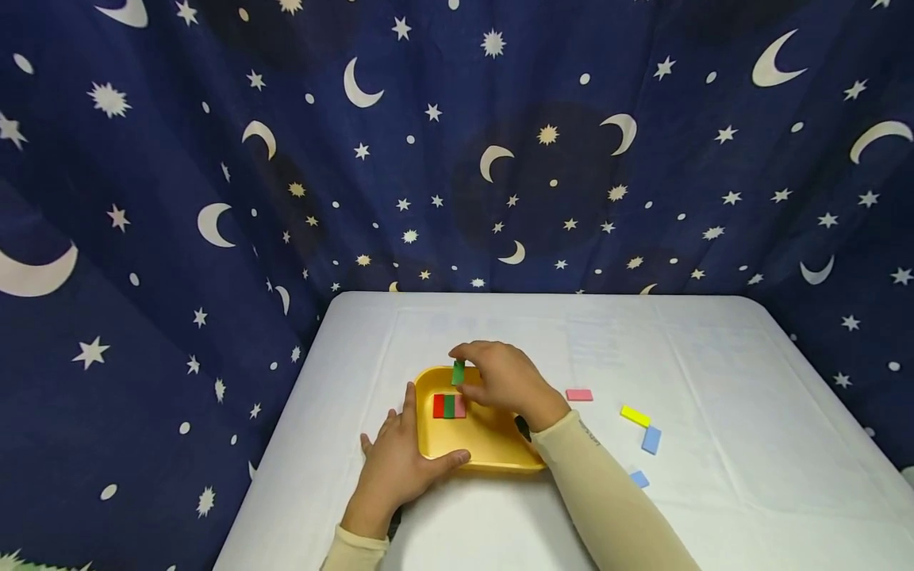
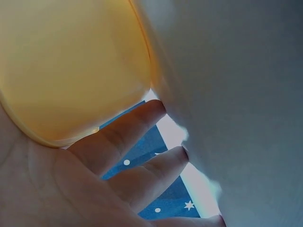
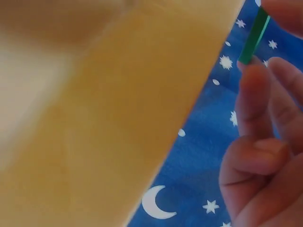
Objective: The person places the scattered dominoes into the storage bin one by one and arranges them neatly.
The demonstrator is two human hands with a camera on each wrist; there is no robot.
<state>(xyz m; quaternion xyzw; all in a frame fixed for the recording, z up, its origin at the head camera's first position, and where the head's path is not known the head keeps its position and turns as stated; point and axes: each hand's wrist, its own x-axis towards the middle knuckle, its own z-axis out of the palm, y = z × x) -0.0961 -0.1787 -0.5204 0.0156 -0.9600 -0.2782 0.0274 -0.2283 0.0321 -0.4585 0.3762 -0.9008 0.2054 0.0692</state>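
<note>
A yellow tray [image 1: 493, 448] lies on the white table. My left hand [image 1: 400, 460] rests against its near left corner, thumb along the front rim and the other fingers stretched out beside the left wall. Over the tray's far left part, my right hand [image 1: 508, 381] pinches a small flat green block [image 1: 458, 373] at its two ends, between thumb and fingertip. The right wrist view shows this green block [image 3: 254, 35] edge-on. Inside the tray, a red block [image 1: 439, 406], another green block [image 1: 449, 407] and a pink block [image 1: 460, 407] lie side by side in a row.
To the right of the tray, a loose pink block [image 1: 579, 395], a yellow block [image 1: 635, 416] and two blue blocks, one the farther blue block [image 1: 651, 440], lie on the table [image 1: 750, 476]. A dark blue curtain [image 1: 457, 182] with moons and stars hangs behind.
</note>
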